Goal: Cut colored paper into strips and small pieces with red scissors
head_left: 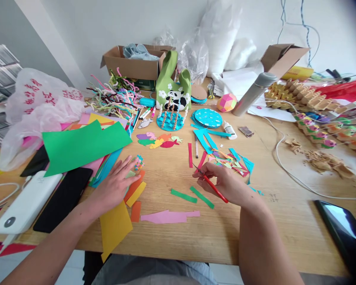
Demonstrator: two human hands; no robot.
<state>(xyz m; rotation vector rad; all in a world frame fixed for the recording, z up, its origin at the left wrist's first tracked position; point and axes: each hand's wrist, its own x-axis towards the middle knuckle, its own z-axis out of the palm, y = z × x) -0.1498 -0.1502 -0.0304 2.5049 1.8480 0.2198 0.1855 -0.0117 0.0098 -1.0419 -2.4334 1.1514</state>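
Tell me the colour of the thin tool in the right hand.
Red thin tool, dark metal tip, in right hand; head view.

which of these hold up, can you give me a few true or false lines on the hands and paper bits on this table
1. The right hand holds red scissors. True.
2. The left hand lifts the green sheet. False: it lies flat by the orange and yellow paper pieces, and the sheet rests on the paper stack.
3. Two green strips lie between the hands. True.
4. The pink cut-out sits inside a cardboard box. False: it lies on the table near the front edge.
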